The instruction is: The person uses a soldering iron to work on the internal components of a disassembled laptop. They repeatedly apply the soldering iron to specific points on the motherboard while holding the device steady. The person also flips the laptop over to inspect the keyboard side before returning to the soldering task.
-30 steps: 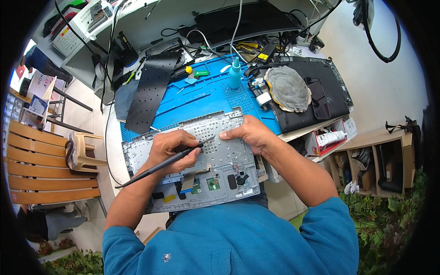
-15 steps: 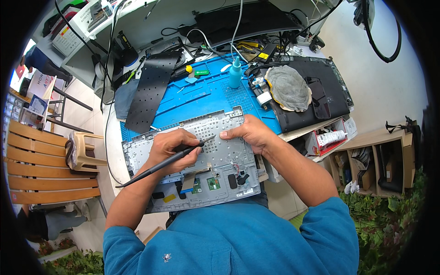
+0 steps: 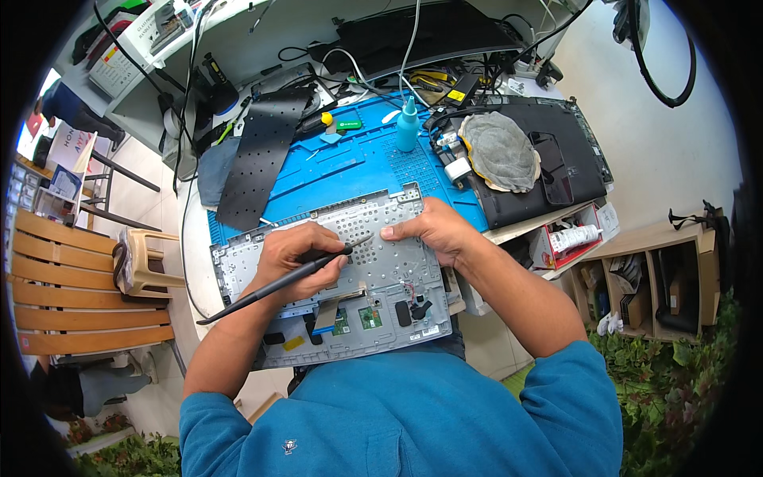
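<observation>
A grey laptop chassis panel (image 3: 389, 278), full of small holes and studs, rests tilted between the table edge and my lap. My left hand (image 3: 298, 258) is closed around a long slim black tool with a metal tip (image 3: 278, 282). Its tip is at the perforated middle of the panel; I cannot tell whether it touches. At the panel's upper right edge, my right hand (image 3: 441, 230) grips it, thumb on top and the other fingers hidden beneath. Lower on the panel are a small green circuit board (image 3: 370, 318) and a flat ribbon cable (image 3: 327, 314).
Beyond the panel lies a blue work mat (image 3: 334, 179) with a light-blue dropper bottle (image 3: 407, 127) on it. A black perforated sheet (image 3: 262, 155) lies at the left. On the right, a grey cloth pad (image 3: 499, 151) and a phone (image 3: 552, 171) sit on a black laptop part (image 3: 584, 151).
The black tool has tilted very slightly, its rear end shifting a little left. My right hand keeps its grip on the panel, which stays in place.
</observation>
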`<act>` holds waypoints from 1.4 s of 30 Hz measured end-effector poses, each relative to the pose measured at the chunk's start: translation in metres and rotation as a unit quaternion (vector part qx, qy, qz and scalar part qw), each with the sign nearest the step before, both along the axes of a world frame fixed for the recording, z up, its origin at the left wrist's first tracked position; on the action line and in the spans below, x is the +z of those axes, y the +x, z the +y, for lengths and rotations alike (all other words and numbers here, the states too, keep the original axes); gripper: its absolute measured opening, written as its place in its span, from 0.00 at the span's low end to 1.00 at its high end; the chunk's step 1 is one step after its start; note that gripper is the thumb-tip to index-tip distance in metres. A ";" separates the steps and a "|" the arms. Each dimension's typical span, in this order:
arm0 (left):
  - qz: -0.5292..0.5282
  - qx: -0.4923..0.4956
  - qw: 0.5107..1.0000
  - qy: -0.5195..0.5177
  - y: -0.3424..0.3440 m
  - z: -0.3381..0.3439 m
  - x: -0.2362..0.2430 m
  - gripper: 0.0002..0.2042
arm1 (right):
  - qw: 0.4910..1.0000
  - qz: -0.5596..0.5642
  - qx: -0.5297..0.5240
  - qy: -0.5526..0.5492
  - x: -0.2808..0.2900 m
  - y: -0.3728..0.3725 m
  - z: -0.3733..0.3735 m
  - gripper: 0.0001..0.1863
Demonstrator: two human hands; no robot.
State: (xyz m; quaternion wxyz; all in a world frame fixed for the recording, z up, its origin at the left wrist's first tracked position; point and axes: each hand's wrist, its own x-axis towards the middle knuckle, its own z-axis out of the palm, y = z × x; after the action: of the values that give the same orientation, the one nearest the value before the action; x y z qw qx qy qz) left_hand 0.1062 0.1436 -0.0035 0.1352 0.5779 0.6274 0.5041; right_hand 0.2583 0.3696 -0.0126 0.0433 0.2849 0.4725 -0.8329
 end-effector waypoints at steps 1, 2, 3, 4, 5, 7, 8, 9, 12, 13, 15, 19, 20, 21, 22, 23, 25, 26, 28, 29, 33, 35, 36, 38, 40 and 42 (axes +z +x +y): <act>0.004 -0.003 1.000 0.005 0.000 0.001 -0.001 0.08 | 1.000 0.003 -0.001 -0.001 -0.001 0.000 0.000 0.21; 0.008 -0.006 1.000 0.010 0.000 0.001 -0.002 0.07 | 1.000 0.005 -0.002 -0.002 -0.002 0.000 0.000 0.21; 0.012 -0.009 1.000 0.015 0.000 0.002 -0.002 0.07 | 1.000 0.008 -0.003 -0.003 -0.004 -0.001 0.000 0.21; 0.013 -0.008 1.000 0.015 0.000 0.002 -0.002 0.07 | 1.000 0.009 -0.004 -0.002 -0.005 -0.001 0.001 0.20; 0.014 -0.006 1.000 0.014 0.000 0.003 -0.002 0.07 | 1.000 0.009 -0.005 -0.002 -0.006 -0.001 0.001 0.20; 0.012 0.000 1.000 0.011 0.001 0.003 -0.001 0.07 | 1.000 0.010 -0.005 -0.001 -0.006 -0.001 0.001 0.20; 0.009 0.004 1.000 0.008 0.001 0.002 -0.001 0.07 | 1.000 0.010 -0.004 -0.001 -0.005 -0.001 0.001 0.20; 0.005 0.008 1.000 0.006 0.002 0.002 0.000 0.07 | 1.000 0.011 -0.003 -0.001 -0.004 0.000 0.000 0.20; 0.012 0.007 1.000 0.010 0.001 0.004 -0.001 0.07 | 1.000 0.002 0.001 0.008 -0.002 0.000 0.000 0.20; -0.015 0.011 1.000 -0.016 0.002 0.002 0.002 0.07 | 1.000 0.004 0.000 0.005 -0.001 0.000 0.000 0.20; -0.070 0.020 0.995 -0.067 0.004 -0.003 0.009 0.08 | 1.000 0.009 -0.001 0.000 0.000 0.001 0.000 0.20; -0.199 0.023 0.979 -0.022 0.003 0.000 0.004 0.10 | 1.000 0.008 0.004 -0.002 0.000 0.000 0.000 0.20; -0.197 0.014 0.980 -0.015 0.001 0.002 0.006 0.10 | 1.000 0.009 0.004 -0.003 -0.001 0.000 0.000 0.20; -0.194 0.004 0.981 -0.009 -0.001 0.004 0.007 0.10 | 1.000 0.010 0.003 -0.003 -0.002 0.000 0.000 0.20; -0.195 0.033 0.980 -0.029 0.001 0.005 0.009 0.09 | 1.000 0.006 0.003 -0.001 -0.003 0.000 0.000 0.20; -0.147 0.037 0.988 -0.020 0.000 0.006 0.009 0.08 | 1.000 0.003 0.003 0.002 -0.003 0.000 0.001 0.20; -0.052 0.046 0.998 -0.002 -0.002 0.010 0.007 0.07 | 1.000 -0.002 0.004 0.004 -0.002 0.000 0.001 0.20; -0.027 0.048 0.998 0.007 -0.003 0.013 0.007 0.07 | 1.000 -0.003 0.004 0.003 0.000 0.000 0.000 0.20; 0.021 0.051 0.998 0.023 -0.002 0.019 0.006 0.06 | 1.000 -0.005 0.004 0.003 0.001 0.000 0.001 0.20; 0.014 0.059 0.998 0.020 -0.001 0.020 0.006 0.06 | 1.000 -0.005 0.004 0.004 0.000 0.000 0.001 0.20; 0.003 0.073 0.997 0.013 0.001 0.022 0.004 0.06 | 1.000 0.009 -0.001 -0.001 0.000 0.001 0.000 0.19; 0.007 0.073 0.997 0.011 0.001 0.023 0.004 0.06 | 1.000 0.008 0.002 0.001 0.000 0.000 0.000 0.19; 0.009 0.073 0.997 0.008 0.001 0.022 0.005 0.06 | 1.000 0.008 0.003 0.002 -0.001 0.000 0.000 0.19; 0.011 0.071 0.997 0.006 0.001 0.022 0.005 0.06 | 1.000 0.004 0.006 0.004 0.000 0.000 0.000 0.19; 0.011 0.069 0.998 0.007 0.001 0.022 0.006 0.06 | 1.000 0.002 0.007 0.007 0.000 0.000 0.000 0.20; 0.014 0.068 0.998 0.008 0.001 0.023 0.005 0.06 | 1.000 0.003 0.006 0.011 0.000 0.000 0.000 0.20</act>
State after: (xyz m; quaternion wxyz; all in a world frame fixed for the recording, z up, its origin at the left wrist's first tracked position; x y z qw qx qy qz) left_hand 0.1073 0.1669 0.0016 0.0868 0.5420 0.6632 0.5089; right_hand 0.2583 0.3692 -0.0124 0.0435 0.2804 0.4836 -0.8280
